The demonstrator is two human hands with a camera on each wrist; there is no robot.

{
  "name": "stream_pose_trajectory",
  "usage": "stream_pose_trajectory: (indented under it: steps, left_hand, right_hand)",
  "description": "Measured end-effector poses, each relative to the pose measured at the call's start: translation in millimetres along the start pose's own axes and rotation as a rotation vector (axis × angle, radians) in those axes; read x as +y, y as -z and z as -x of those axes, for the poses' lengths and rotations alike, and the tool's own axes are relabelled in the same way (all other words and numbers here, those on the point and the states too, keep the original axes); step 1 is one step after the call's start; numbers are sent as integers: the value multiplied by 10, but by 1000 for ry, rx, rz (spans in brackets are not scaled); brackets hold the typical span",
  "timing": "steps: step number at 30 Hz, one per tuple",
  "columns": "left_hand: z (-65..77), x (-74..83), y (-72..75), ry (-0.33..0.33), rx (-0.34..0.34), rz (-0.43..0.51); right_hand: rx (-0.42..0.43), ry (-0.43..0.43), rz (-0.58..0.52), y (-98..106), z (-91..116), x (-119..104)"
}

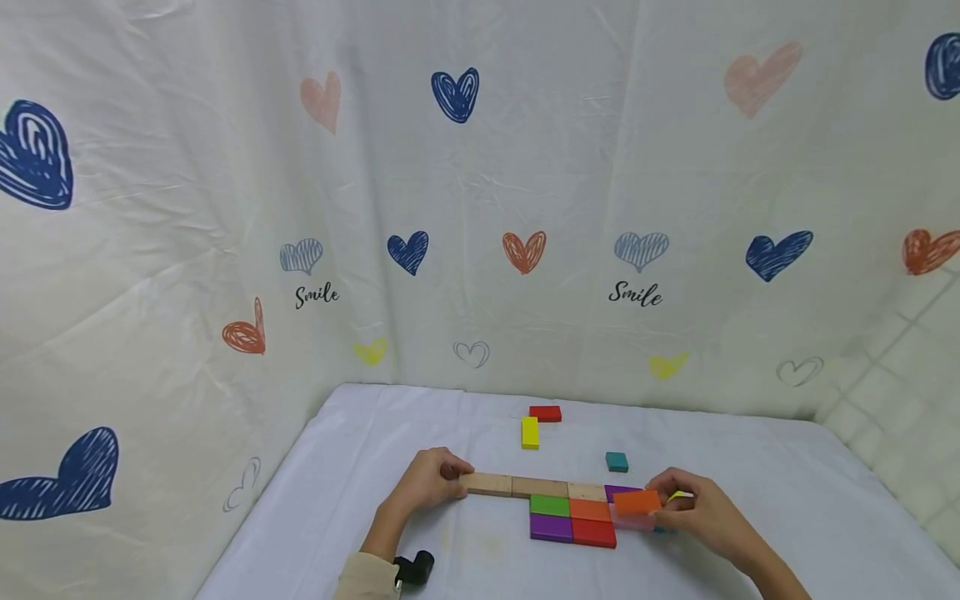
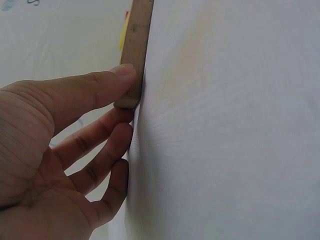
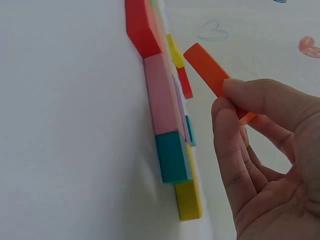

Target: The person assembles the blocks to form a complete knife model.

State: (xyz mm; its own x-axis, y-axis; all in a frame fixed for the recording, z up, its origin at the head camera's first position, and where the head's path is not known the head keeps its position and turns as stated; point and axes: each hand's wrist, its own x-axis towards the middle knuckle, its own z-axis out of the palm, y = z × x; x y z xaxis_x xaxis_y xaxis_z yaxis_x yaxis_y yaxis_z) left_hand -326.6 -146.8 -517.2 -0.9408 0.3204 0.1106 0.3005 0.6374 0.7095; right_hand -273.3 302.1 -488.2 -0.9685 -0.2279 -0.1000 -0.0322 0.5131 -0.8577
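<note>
At the left end of a row of plain wooden blocks, my left hand (image 1: 426,482) pinches the end wooden block (image 1: 487,484); the left wrist view has the thumb on its side. My right hand (image 1: 701,510) holds an orange block (image 1: 637,502) between thumb and fingers, tilted above the right part of the layout. Below the row lie a green block (image 1: 550,505), a purple block (image 1: 551,527), an orange-red block (image 1: 590,510) and a red block (image 1: 593,534). A pink block (image 3: 162,95), a teal block (image 3: 172,157) and a yellow block (image 3: 188,201) continue rightward, partly hidden in the head view.
Farther back on the white-covered table (image 1: 300,533) lie a loose red block (image 1: 545,413), a yellow block (image 1: 530,433) and a small teal block (image 1: 617,462). A white curtain (image 1: 555,167) with printed hearts stands behind the table.
</note>
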Motion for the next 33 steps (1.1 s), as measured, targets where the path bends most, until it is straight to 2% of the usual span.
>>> stream_pose_trajectory:
  steps: [11,18,33]
  left_hand:
    - [6,-7,7,2,6,-6]
    - [-2,-13,1,8,1,-4]
    - [-14,-15,5,16,-5,8]
  right_hand:
    - [-28,-103,44,-25,101,145]
    - [-81,-64,50,-60,151,150]
    - [-59,-67,183,-134,188,126]
